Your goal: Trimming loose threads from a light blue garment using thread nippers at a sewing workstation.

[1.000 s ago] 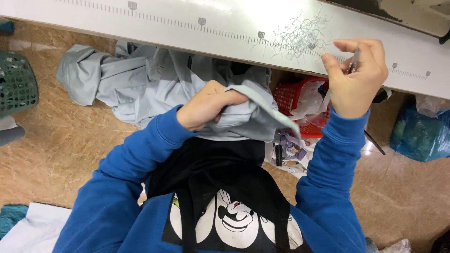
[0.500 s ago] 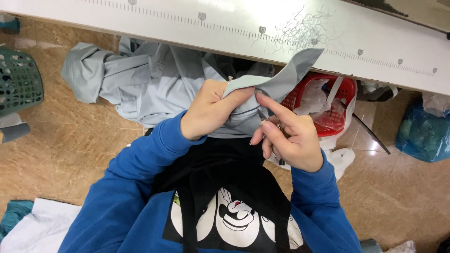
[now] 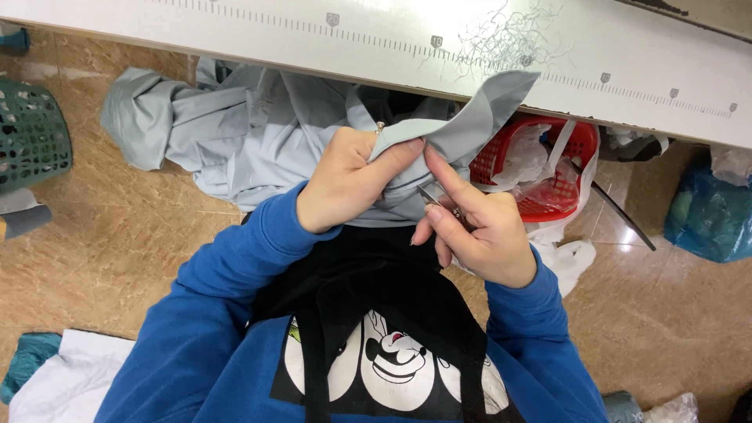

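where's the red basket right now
In the head view the red basket sits on the floor at upper right, under the white table edge, just beyond the right hand.

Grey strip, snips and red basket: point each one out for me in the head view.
Grey strip (image 3: 489, 106), head view, on the raised loose end.
Snips (image 3: 432, 196), head view, on the metal blade by the right fingers.
Red basket (image 3: 576, 145), head view, on its right rim.

lighting is bright and even, from overhead. glare washes out the white table edge (image 3: 235, 31) and glints off the tan floor tiles (image 3: 117, 235). focus is sharp; shadows are soft.
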